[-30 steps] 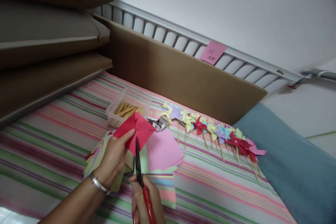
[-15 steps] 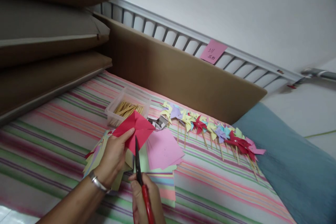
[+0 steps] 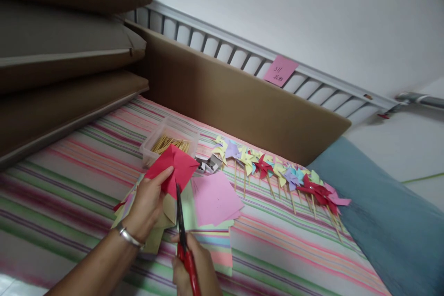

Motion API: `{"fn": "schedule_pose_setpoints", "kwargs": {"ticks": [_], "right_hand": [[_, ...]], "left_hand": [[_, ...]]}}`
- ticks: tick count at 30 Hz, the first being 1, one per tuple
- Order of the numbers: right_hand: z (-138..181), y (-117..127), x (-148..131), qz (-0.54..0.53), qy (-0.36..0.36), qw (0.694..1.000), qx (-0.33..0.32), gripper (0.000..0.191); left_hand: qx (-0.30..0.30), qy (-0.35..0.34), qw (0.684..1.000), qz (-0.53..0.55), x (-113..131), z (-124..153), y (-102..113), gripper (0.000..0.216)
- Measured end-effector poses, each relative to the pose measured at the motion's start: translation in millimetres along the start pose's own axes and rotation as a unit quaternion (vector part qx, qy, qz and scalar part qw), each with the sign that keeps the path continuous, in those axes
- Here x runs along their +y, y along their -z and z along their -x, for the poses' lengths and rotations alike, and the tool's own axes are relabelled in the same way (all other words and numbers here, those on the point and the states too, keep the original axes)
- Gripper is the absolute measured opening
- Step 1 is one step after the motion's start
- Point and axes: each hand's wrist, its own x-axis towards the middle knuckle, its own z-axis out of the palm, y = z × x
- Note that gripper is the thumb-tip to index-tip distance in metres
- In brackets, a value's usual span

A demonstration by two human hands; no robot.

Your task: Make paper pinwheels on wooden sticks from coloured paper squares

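Observation:
My left hand (image 3: 147, 206) pinches a creased red paper square (image 3: 173, 169) and holds it up over a stack of coloured paper sheets (image 3: 211, 208). My right hand (image 3: 196, 270) grips red-handled scissors (image 3: 183, 236), whose dark blades point up into the lower edge of the red square. A silver bracelet sits on my left wrist.
A clear plastic tub of wooden sticks (image 3: 169, 141) stands behind the red paper. A row of finished paper pinwheels on sticks (image 3: 277, 173) lies to the right on the striped cloth (image 3: 69, 171). A brown cardboard panel (image 3: 236, 97) and stacked cushions (image 3: 62, 46) bound the back and left.
The red square has shifted slightly left and down with my left hand. The scissors have drawn back a little toward me.

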Motion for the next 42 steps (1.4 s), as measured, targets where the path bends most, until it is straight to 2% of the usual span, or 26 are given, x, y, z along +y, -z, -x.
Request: {"fn": "schedule_pose_setpoints", "kwargs": {"ticks": [2,4,7,9,12,14,16,18,20,22,24,26,27,29,31,38,42], "right_hand": [[2.2,12.9,3.8,0.036,0.01,0.999,-0.001,0.03],[5.1,36.5,8.0,0.07,0.043,0.996,0.028,0.037],[10.1,91.7,14.9,0.15,0.108,0.971,0.152,0.037],[13.7,135.6,21.1,0.227,0.081,0.945,0.223,0.04],[18.2,195.3,34.7,0.307,0.001,0.914,0.264,0.041],[19.4,223.0,43.8,0.358,-0.036,0.883,0.3,0.041],[18.8,236.6,47.3,0.406,-0.055,0.861,0.303,0.043],[16.7,233.3,39.9,0.454,-0.037,0.84,0.295,0.042],[12.9,212.1,21.0,0.48,0.04,0.825,0.297,0.038],[6.7,176.3,-4.7,0.442,0.168,0.825,0.31,0.037],[-2.3,133.6,-30.1,0.386,0.277,0.834,0.279,0.029],[-12.7,93.8,-49.0,0.341,0.367,0.828,0.253,0.022],[-17.7,77.6,-55.1,0.323,0.387,0.828,0.245,0.021],[-26.0,54.7,-60.0,0.291,0.411,0.83,0.241,0.019],[-31.1,43.4,-57.2,0.273,0.426,0.832,0.227,0.019],[-35.0,38.4,-35.3,0.308,0.415,0.841,0.16,0.021],[-38.8,37.6,-29.7,0.326,0.405,0.839,0.158,0.022]], "left_hand": [[0.016,-0.003,1.0,0.018,6.3,-2.0,-0.8,0.024],[0.031,0.007,0.999,0.023,11.5,-3.1,-1.0,0.023],[0.022,0.044,0.999,0.006,16.1,-2.2,0.0,0.023],[-0.006,0.062,0.998,-0.006,17.4,0.1,1.2,0.025],[-0.045,0.074,0.996,-0.01,18.5,5.3,2.1,0.028],[-0.058,0.086,0.995,-0.009,19.1,9.3,1.4,0.029],[-0.071,0.101,0.992,-0.01,19.2,13.1,-0.1,0.03],[-0.076,0.116,0.99,-0.013,18.4,16.0,-1.8,0.03],[-0.078,0.13,0.988,-0.015,16.9,17.8,-3.5,0.027],[-0.078,0.144,0.986,-0.019,14.9,18.6,-5.2,0.024],[-0.083,0.156,0.984,-0.022,12.7,18.2,-6.6,0.022],[-0.084,0.162,0.983,-0.026,10.3,17.1,-7.6,0.02],[-0.085,0.162,0.983,-0.025,9.0,16.4,-7.9,0.02],[-0.091,0.158,0.983,-0.023,6.3,15.4,-8.4,0.019],[-0.1,0.153,0.983,-0.026,3.4,15.0,-8.9,0.02],[-0.092,0.12,0.984,-0.096,-10.1,14.8,-12.5,0.025],[-0.108,0.099,0.985,-0.091,-18.3,13.5,-14.1,0.031]]}}
